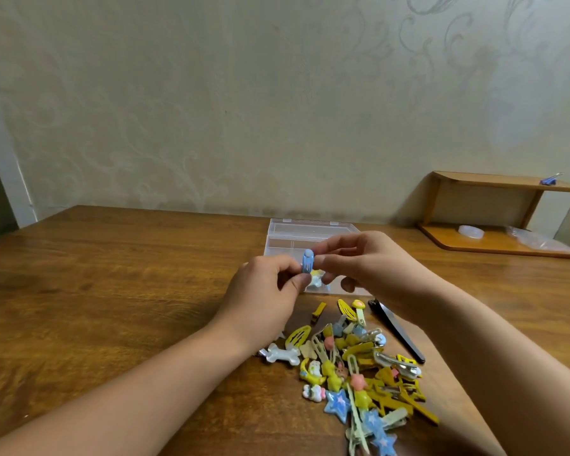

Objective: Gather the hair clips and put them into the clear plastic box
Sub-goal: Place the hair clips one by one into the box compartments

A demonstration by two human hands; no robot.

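Both hands meet above the near edge of the clear plastic box (pixel 297 240), whose lid lies open toward the wall. My left hand (pixel 267 296) and my right hand (pixel 372 264) pinch a small blue hair clip (pixel 307 262) between their fingertips. Inside the box, just under the blue clip, lies a pale blue and white clip (pixel 316 279). A pile of hair clips (pixel 359 366), yellow, blue and pink, with stars and a white bone shape (pixel 283 354), is spread on the wooden table (pixel 112 291) in front of the box.
A long black clip (pixel 397 330) lies at the pile's right edge under my right forearm. A low wooden shelf (pixel 494 212) stands at the back right against the wall, holding a tape roll (pixel 471 232), a plastic bag and a blue binder clip (pixel 549 181).
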